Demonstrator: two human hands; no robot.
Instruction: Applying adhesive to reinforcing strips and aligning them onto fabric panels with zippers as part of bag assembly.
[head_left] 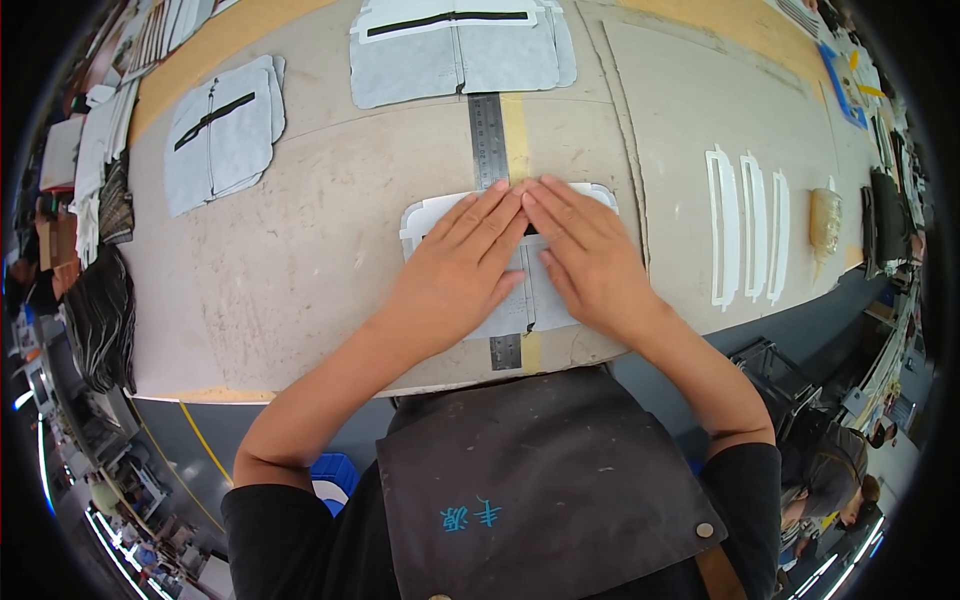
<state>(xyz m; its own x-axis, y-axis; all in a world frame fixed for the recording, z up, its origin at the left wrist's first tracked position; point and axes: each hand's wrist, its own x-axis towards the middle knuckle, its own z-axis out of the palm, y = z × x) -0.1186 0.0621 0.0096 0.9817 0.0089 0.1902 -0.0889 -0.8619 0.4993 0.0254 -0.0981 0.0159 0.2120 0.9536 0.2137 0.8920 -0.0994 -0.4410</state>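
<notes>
A pale grey fabric-like panel (548, 305) lies on the worktable in front of me, with a white strip (424, 214) along its far edge. My left hand (455, 265) lies flat on the panel's left half, fingers stretched out. On the right half, my right hand (598, 262) rests the same way, and the fingertips of both meet near the middle of the far edge. A bit of black shows between the hands; the rest of it is covered. Beneath the panel run a steel ruler (488, 140) and a yellow tape strip (517, 140), emerging at both ends.
Stacked grey panels with black slits lie at the far side (510, 65) and the left (225, 140). Several narrow white frames (751, 225) and a tan wrapped bundle (825, 222) are at the right. Dark fabric pieces (100, 320) hang over the left edge. Another person (828, 470) is at lower right.
</notes>
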